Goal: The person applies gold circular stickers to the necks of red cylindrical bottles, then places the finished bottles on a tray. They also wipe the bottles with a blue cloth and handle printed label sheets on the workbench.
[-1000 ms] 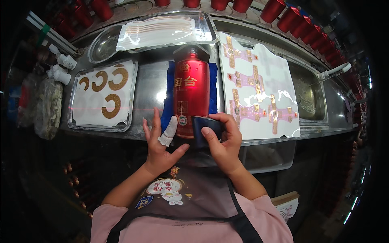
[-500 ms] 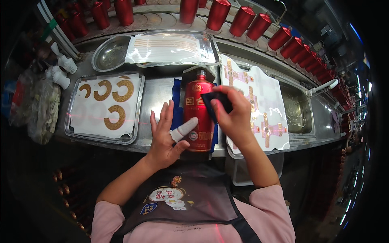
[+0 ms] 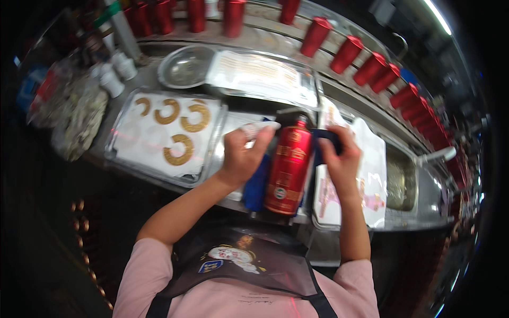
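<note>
A shiny red bottle (image 3: pixel 289 169) with gold lettering lies on a blue cloth (image 3: pixel 257 183), its neck pointing away from me. My left hand (image 3: pixel 243 156) is just left of the bottle's upper part, with a white cover on its outstretched index finger. Thumb and index finger are apart and nothing shows between them; the other fingers are partly hidden. On the other side my right hand (image 3: pixel 344 156) pinches a folded dark cloth (image 3: pixel 324 142) close to the bottle's shoulder. Motion blur hides whether the dark cloth touches the bottle.
To the left, a metal tray (image 3: pixel 204 172) carries gold C-shaped labels (image 3: pixel 179 149). Behind are a metal bowl (image 3: pixel 185 66) and a tray of label strips (image 3: pixel 260 74). A sheet of pink-gold labels (image 3: pixel 375 177) and a sink (image 3: pixel 400 180) are right; red bottles (image 3: pixel 347 54) line the back conveyor.
My left hand has gone from the bottle's lower left side up toward its neck. The right hand with the dark cloth has shifted off the bottle's face to its right side. The view has tilted.
</note>
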Motion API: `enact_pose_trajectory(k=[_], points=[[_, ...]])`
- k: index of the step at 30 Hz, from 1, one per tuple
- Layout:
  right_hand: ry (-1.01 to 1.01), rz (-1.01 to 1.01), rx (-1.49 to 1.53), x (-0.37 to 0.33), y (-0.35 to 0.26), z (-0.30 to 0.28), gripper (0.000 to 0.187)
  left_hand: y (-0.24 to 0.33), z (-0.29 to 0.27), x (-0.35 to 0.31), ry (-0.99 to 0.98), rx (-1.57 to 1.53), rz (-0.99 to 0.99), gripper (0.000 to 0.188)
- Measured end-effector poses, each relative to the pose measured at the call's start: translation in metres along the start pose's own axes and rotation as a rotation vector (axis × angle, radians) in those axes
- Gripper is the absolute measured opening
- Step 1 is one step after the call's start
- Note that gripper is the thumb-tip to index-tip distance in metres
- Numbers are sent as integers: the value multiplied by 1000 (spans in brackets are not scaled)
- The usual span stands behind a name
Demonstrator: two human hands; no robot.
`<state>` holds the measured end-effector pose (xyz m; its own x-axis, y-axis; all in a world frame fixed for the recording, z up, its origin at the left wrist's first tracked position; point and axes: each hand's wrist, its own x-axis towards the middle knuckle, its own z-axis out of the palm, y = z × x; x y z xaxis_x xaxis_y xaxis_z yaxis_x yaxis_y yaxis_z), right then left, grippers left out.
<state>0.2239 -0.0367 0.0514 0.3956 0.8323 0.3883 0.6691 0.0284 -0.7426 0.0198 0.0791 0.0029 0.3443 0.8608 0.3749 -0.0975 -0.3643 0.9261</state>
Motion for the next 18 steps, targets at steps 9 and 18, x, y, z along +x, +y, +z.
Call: enact_pose_trajectory(k=[9, 18], points=[[-35, 601, 540, -119, 27, -34, 38, -12, 33, 30, -317, 150, -245, 49], [-72, 172, 260, -158, -27, 48, 107, -23, 66, 26, -169, -20, -424, 52]])
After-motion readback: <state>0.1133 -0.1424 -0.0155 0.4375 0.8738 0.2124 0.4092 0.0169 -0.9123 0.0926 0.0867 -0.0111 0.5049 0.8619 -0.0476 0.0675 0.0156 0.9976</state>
